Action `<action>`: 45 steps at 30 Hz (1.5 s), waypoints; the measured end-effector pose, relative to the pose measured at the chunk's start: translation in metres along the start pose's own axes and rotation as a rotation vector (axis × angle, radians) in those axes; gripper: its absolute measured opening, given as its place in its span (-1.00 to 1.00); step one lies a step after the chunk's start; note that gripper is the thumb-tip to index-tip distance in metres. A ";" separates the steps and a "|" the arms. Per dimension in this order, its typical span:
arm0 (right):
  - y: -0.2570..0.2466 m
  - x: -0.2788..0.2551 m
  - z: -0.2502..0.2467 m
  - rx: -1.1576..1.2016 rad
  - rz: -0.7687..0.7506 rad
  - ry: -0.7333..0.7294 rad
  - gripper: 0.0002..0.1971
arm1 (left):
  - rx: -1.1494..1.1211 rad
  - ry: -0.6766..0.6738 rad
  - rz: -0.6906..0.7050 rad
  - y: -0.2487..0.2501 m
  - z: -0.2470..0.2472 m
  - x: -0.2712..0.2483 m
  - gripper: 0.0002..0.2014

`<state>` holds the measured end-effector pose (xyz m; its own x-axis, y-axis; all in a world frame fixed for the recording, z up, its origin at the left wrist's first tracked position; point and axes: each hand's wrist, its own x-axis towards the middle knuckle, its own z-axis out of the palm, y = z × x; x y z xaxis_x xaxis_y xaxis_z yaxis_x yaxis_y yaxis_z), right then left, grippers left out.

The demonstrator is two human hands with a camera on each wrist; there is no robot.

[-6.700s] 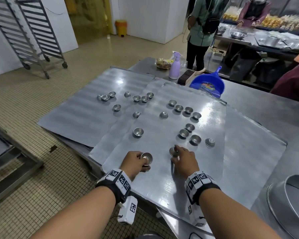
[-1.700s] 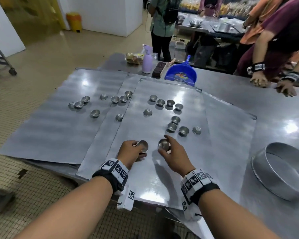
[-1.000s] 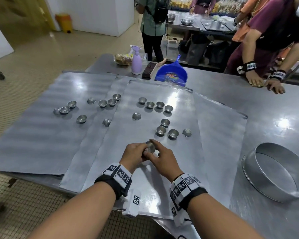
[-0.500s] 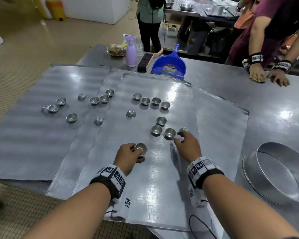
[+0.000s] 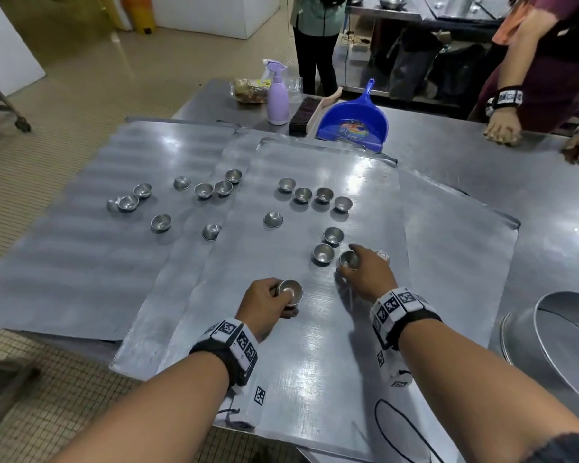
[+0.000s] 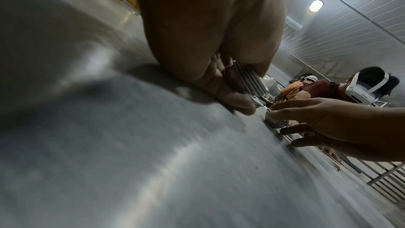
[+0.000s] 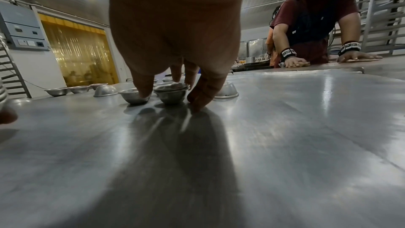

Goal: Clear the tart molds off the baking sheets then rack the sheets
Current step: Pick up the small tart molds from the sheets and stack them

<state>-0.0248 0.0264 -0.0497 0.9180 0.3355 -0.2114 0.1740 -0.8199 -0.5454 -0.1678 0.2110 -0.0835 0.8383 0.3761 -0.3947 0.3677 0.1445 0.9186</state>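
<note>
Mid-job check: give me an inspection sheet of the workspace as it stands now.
Surface: steel table under overlapping metal baking sheets.
Job's things: small metal tart molds scattered on the sheets.
Clutter: lilac spray bottle, brush, blue dustpan, round metal pan.
Grippers: left hand holds a mold stack; right hand pinches a mold.
Cables: black cable by the right arm.
Surroundings: bystanders, wheeled rack.
</note>
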 end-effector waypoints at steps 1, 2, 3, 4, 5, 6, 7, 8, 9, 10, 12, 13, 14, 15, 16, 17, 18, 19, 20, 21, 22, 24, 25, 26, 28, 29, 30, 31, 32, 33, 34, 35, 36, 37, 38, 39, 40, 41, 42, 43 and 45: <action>0.000 -0.001 0.000 -0.005 0.004 -0.001 -0.37 | 0.002 -0.001 0.002 0.000 0.000 0.000 -0.90; 0.000 -0.002 0.000 -0.009 0.009 -0.002 -0.39 | 0.005 -0.002 0.005 0.001 0.000 0.000 -0.90; -0.001 -0.004 0.000 -0.012 0.014 -0.001 -0.41 | 0.007 -0.003 0.005 0.001 0.000 0.000 -0.90; -0.001 -0.006 0.000 -0.017 0.018 0.002 -0.44 | 0.008 -0.005 0.006 0.001 0.000 0.000 -0.90; -0.001 -0.008 0.000 -0.025 0.020 0.005 -0.47 | 0.007 -0.007 0.007 0.001 -0.001 0.000 -0.90; -0.001 -0.010 0.001 -0.033 0.025 0.004 -0.50 | 0.006 -0.008 0.009 0.001 -0.001 -0.001 -0.90; -0.001 -0.013 0.002 -0.040 0.030 0.004 -0.52 | 0.008 -0.008 0.011 0.002 -0.001 -0.001 -0.90; 0.000 -0.016 0.004 -0.045 0.037 0.002 -0.53 | 0.012 -0.009 0.014 0.002 -0.001 -0.001 -0.90; 0.000 -0.019 0.005 -0.047 0.040 0.001 -0.54 | 0.015 -0.011 0.016 0.002 -0.001 -0.001 -0.90; 0.000 -0.023 0.007 -0.047 0.041 -0.002 -0.55 | 0.016 -0.014 0.018 0.003 -0.001 -0.002 -0.90; -0.001 -0.031 0.011 -0.046 0.031 0.004 -0.59 | 0.014 -0.018 0.022 0.003 -0.001 -0.002 -0.91; -0.002 -0.036 0.013 -0.041 0.030 0.008 -0.62 | 0.014 -0.018 0.024 0.003 -0.001 -0.003 -0.91; -0.003 -0.042 0.015 -0.035 0.031 0.013 -0.63 | 0.015 -0.018 0.025 0.004 -0.001 -0.003 -0.90; -0.004 -0.046 0.018 -0.029 0.037 0.018 -0.63 | 0.017 -0.017 0.027 0.004 -0.001 -0.004 -0.90; -0.005 -0.052 0.020 -0.022 0.043 0.023 -0.62 | 0.020 -0.018 0.030 0.005 -0.002 -0.004 -0.90; -0.005 -0.057 0.023 -0.015 0.047 0.032 -0.61 | 0.024 -0.018 0.035 0.005 -0.002 -0.005 -0.90; -0.006 -0.062 0.026 -0.009 0.048 0.039 -0.60 | 0.029 -0.021 0.039 0.006 -0.002 -0.006 -0.90; -0.007 -0.068 0.028 -0.003 0.050 0.045 -0.60 | 0.031 -0.024 0.044 0.006 -0.002 -0.007 -0.89; -0.007 -0.072 0.029 0.003 0.052 0.046 -0.60 | 0.032 -0.026 0.047 0.007 -0.001 -0.008 -0.89; -0.007 -0.075 0.031 0.009 0.052 0.043 -0.60 | 0.032 -0.027 0.050 0.008 -0.001 -0.010 -0.89; -0.007 -0.079 0.031 0.013 0.049 0.038 -0.60 | 0.028 -0.026 0.053 0.008 -0.001 -0.011 -0.89; -0.007 -0.085 0.032 0.024 0.034 0.034 -0.60 | 0.023 -0.024 0.054 0.010 -0.001 -0.014 -0.88; -0.007 -0.088 0.032 0.033 0.025 0.038 -0.60 | 0.017 -0.021 0.054 0.011 -0.001 -0.016 -0.88; -0.007 -0.091 0.032 0.043 0.008 0.047 -0.61 | 0.010 -0.018 0.051 0.012 -0.001 -0.018 -0.89; -0.010 -0.098 0.034 0.074 -0.020 0.071 -0.62 | -0.002 -0.009 0.052 0.011 -0.001 -0.021 -0.89; -0.012 -0.101 0.035 0.094 -0.033 0.087 -0.62 | -0.008 -0.004 0.049 0.012 -0.001 -0.023 -0.89; -0.014 -0.104 0.037 0.120 -0.050 0.105 -0.62 | -0.018 0.003 0.047 0.012 -0.002 -0.025 -0.89; -0.017 -0.107 0.039 0.148 -0.063 0.119 -0.61 | -0.029 0.006 0.044 0.012 -0.002 -0.027 -0.89; -0.020 -0.110 0.042 0.177 -0.079 0.130 -0.59 | -0.039 0.006 0.043 0.012 -0.003 -0.028 -0.90; -0.023 -0.113 0.044 0.207 -0.088 0.134 -0.57 | -0.046 0.003 0.040 0.012 -0.004 -0.029 -0.90; -0.027 -0.116 0.046 0.235 -0.102 0.139 -0.55 | -0.051 0.003 0.034 0.011 -0.005 -0.029 -0.90; -0.031 -0.118 0.048 0.259 -0.112 0.142 -0.52 | -0.060 0.005 0.028 0.012 -0.006 -0.031 -0.89; -0.035 -0.120 0.050 0.278 -0.128 0.146 -0.50 | -0.073 0.007 0.019 0.012 -0.008 -0.033 -0.89; -0.039 -0.121 0.052 0.294 -0.145 0.147 -0.48 | -0.087 0.008 0.007 0.013 -0.009 -0.035 -0.88; -0.043 -0.122 0.054 0.307 -0.164 0.143 -0.47 | -0.098 0.006 -0.010 0.013 -0.011 -0.035 -0.88; -0.047 -0.122 0.056 0.316 -0.179 0.136 -0.46 | -0.103 0.006 -0.027 0.012 -0.012 -0.036 -0.87; -0.050 -0.122 0.058 0.323 -0.188 0.128 -0.45 | -0.100 0.008 -0.039 0.012 -0.013 -0.037 -0.85; -0.053 -0.122 0.060 0.324 -0.193 0.117 -0.44 | -0.086 0.013 -0.047 0.012 -0.014 -0.038 -0.84; -0.056 -0.121 0.062 0.323 -0.198 0.106 -0.44 | -0.063 0.015 -0.051 0.013 -0.015 -0.038 -0.84; -0.057 -0.121 0.064 0.314 -0.201 0.092 -0.43 | -0.044 0.002 -0.050 0.016 -0.016 -0.040 -0.88; -0.061 -0.120 0.070 0.294 -0.205 0.071 -0.44 | -0.088 -0.010 -0.066 0.015 -0.017 -0.041 -0.70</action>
<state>-0.1704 0.0680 -0.0477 0.8989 0.4375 -0.0219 0.2568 -0.5669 -0.7827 -0.2038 0.2129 -0.0531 0.8176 0.3537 -0.4544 0.3862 0.2486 0.8883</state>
